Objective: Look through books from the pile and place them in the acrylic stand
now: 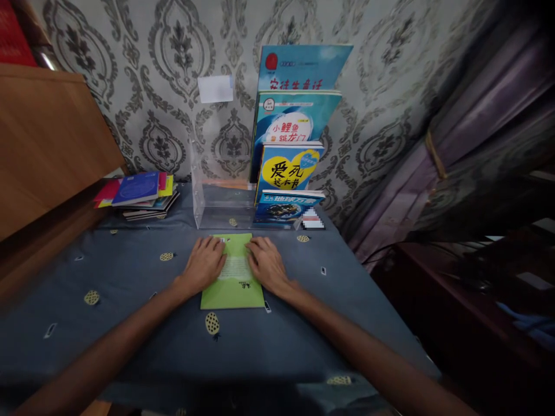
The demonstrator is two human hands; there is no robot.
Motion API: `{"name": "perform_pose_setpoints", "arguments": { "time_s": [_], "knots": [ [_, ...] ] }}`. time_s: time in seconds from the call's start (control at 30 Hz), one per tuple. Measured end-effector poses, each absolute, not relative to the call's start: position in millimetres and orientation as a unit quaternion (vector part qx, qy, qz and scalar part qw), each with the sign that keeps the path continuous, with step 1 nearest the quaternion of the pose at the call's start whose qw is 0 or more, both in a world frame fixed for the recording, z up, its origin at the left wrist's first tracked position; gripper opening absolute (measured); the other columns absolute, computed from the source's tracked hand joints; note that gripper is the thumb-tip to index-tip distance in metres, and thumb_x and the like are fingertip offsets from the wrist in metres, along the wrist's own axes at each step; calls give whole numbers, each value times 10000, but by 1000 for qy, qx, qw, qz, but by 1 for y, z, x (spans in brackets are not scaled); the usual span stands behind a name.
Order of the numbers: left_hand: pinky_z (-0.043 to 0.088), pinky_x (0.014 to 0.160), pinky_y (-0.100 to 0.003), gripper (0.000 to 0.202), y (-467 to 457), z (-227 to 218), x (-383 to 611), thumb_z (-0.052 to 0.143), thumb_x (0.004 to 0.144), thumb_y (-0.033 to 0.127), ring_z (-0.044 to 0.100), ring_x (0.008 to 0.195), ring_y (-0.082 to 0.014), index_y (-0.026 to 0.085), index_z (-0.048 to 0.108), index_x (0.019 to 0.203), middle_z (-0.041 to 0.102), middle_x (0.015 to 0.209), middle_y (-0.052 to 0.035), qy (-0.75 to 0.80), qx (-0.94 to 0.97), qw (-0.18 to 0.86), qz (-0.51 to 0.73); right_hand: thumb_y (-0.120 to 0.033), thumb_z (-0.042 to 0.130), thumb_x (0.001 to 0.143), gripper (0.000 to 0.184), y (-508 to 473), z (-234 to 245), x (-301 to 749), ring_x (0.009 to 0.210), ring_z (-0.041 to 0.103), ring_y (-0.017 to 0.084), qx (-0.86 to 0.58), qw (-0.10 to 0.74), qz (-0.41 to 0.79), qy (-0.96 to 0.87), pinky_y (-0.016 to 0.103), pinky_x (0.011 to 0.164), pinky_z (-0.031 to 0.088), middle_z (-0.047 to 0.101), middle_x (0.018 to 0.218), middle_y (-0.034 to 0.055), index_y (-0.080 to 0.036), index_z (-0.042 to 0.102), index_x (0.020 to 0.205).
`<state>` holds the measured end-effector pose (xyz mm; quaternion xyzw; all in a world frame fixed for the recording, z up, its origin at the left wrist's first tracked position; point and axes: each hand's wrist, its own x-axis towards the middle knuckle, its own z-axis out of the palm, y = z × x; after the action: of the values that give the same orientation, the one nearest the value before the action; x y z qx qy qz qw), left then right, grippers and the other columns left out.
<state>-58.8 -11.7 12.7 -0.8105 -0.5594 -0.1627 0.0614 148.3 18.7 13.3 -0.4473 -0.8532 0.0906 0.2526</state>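
— Fingers (215, 245) first: how do we have them?

— Laid out flat and close together on both hands, pressing down on the green booklet (232, 292). We grip nothing; as far as we can see, nothing is pinched between thumb and fingers.

— Where does the booklet sit on the table (130, 323)?

— Around the middle, a little nearer the far edge than the near one, flat on the grey-blue cloth. Our left hand (203, 264) covers its upper left part and our right hand (267, 266) its upper right part. A strip of green shows between them.

— And its long axis?

— It runs from the near edge towards the far edge, almost straight away from us. Our fingertips point along it and reach close to its far end. Its near end lies bare, back by our wrists.

— Which hand is nearer?

— Neither. We have both touching it, about evenly to either side of its centre line.

— What do we see beyond it?

— Just past its far end, a clear plastic stand (203, 199) sits at the far edge against the wall. Four books (288, 167) step upward in its right half. Towards the far left corner lies a loose pile of books (139, 193), well apart from our hands.
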Motion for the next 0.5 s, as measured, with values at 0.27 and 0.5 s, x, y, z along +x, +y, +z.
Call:
{"name": "perform_pose_setpoints", "arguments": {
  "time_s": [0.27, 0.5],
  "knots": [
    [443, 1052, -448, 288, 10, 1, -51, 379, 962, 182, 598, 1166, -270, 164, 548, 1195, 645, 1220, -153, -564, -804, 45, -182, -158, 366, 972, 435, 35, -2, 108, 1408, 426, 251, -355, 189, 118, -908, 492, 1180, 298, 519, 1466, 185, -100, 517, 1375],
    [433, 1081, -468, 295, 9, -7, -56, 353, 980, 198, 577, 1215, -263, 184, 539, 1208, 637, 1257, -140, -547, -811, 64, -200, -250, 437, 972, 433, 43, -7, 146, 1407, 442, 256, -431, 214, 102, -871, 536, 1193, 248, 514, 1475, 185, -138, 531, 1379]
  ]
}}
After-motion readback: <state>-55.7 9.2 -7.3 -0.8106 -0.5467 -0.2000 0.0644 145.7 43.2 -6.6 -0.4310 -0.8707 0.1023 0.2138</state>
